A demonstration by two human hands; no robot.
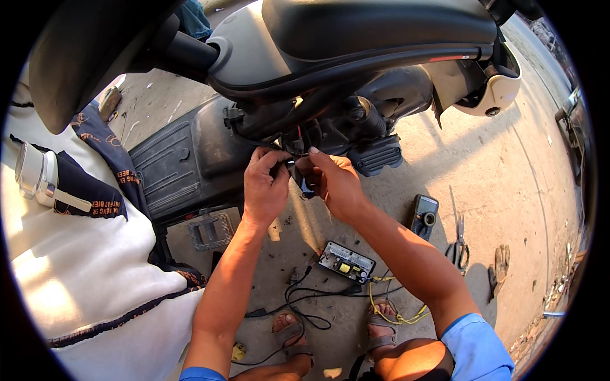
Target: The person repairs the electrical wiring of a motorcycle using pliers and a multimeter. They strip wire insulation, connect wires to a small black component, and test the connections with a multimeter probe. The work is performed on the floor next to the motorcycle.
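Note:
Beside the lower frame of a dark electric scooter [197, 136], under its seat [381, 28], my two hands meet. My left hand [265, 184] is closed in a pinch on something small and black, mostly covered by the fingers. Close to its right, my right hand [337, 181] curls with the thumb up around a small dark piece with a shiny side; its kind cannot be made out. Thin wires [300, 130], one of them red, show in the frame just above my fingers. An opened charger-like box with a bare circuit board [346, 261] lies on the ground below my hands.
Black cables [305, 295] and yellow wires [406, 317] trail round the circuit board near my feet. To the right lie a multimeter [424, 216], scissors [459, 244] and a glove [500, 270]. A white helmet [505, 89] hangs at the scooter's rear. White padded cloth [95, 260] covers the left side.

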